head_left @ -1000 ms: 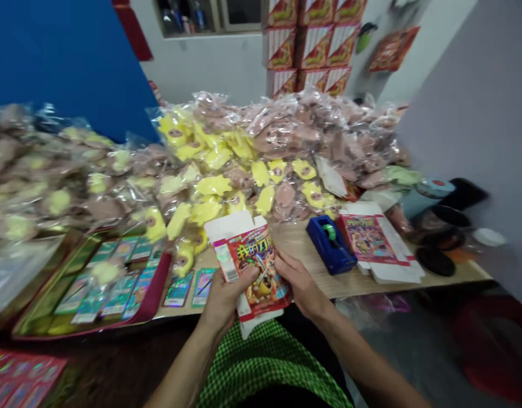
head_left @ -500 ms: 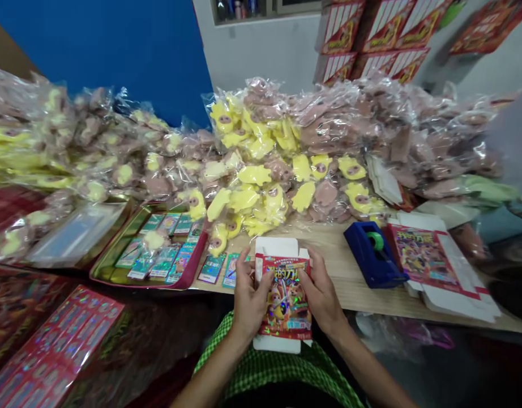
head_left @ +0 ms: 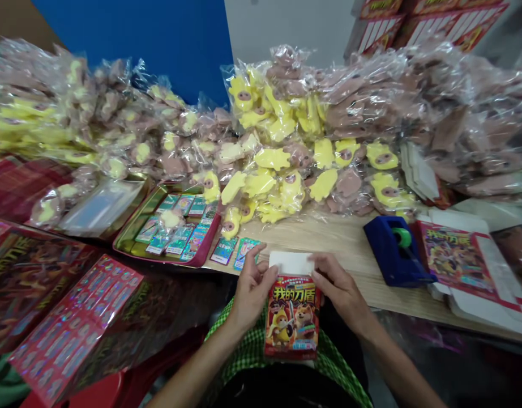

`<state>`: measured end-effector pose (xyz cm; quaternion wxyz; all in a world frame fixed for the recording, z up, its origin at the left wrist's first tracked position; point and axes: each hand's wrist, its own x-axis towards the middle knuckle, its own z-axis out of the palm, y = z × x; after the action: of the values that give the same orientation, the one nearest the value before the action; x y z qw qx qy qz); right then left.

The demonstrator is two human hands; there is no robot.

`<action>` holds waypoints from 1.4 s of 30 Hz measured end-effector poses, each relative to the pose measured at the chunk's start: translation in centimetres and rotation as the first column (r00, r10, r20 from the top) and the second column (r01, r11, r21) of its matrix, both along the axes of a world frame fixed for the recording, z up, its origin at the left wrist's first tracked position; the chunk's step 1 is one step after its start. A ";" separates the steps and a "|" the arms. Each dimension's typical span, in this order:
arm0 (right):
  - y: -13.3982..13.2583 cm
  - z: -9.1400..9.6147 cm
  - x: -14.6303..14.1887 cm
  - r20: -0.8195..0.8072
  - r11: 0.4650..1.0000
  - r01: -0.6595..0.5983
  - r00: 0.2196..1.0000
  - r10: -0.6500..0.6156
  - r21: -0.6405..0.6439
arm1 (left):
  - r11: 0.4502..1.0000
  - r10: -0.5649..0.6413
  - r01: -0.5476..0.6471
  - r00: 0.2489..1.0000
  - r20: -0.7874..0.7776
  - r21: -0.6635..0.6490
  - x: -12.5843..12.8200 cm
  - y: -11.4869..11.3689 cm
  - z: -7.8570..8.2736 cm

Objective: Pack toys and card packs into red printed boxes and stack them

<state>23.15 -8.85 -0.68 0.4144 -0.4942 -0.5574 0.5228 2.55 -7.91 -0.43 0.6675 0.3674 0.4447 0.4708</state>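
Observation:
Between my hands, over my lap at the table's front edge, is a red printed carton [head_left: 292,317] with cartoon animals on its front. Its white top flap [head_left: 290,260] stands up toward the table. My left hand [head_left: 253,286] grips the carton's upper left corner, thumb near the flap, index finger raised. My right hand [head_left: 338,286] pinches the upper right corner by the flap. The lower end of the carton rests near the green checked cloth [head_left: 239,345] on my lap. Whatever is inside the carton is hidden.
Bagged yellow and brown toys [head_left: 273,187] are heaped along the back. A tray [head_left: 205,258] with several small card packs stands left, two packs [head_left: 224,250] beside it. Right are a blue tape dispenser [head_left: 392,252] and flat cartons [head_left: 460,260]. Printed red sheets [head_left: 78,328] lie lower left.
Both hands have shifted to the carton's top corners around the upright flap. The white flap at its lower end no longer shows. The view has turned left and down.

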 end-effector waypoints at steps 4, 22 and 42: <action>-0.4 0.1 -0.3 0.084 0.996 -0.034 0.996 0.026 0.087 | 0.997 -0.080 0.081 0.996 -0.042 0.016 -1.8 0.4 -0.3; -0.4 3.7 -1.9 0.524 0.957 -0.249 0.841 0.138 0.149 | 0.972 -0.222 0.235 0.944 -0.244 0.023 -3.7 0.4 1.2; -3.5 3.1 7.0 0.573 0.695 0.350 0.396 -0.718 0.628 | 0.556 0.448 0.165 0.766 -0.461 0.815 -1.7 4.4 7.0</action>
<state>30.19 -12.39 2.42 0.3661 -0.7268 -0.5791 -0.0477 0.87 -3.48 6.55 0.1877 0.7270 0.3980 0.5271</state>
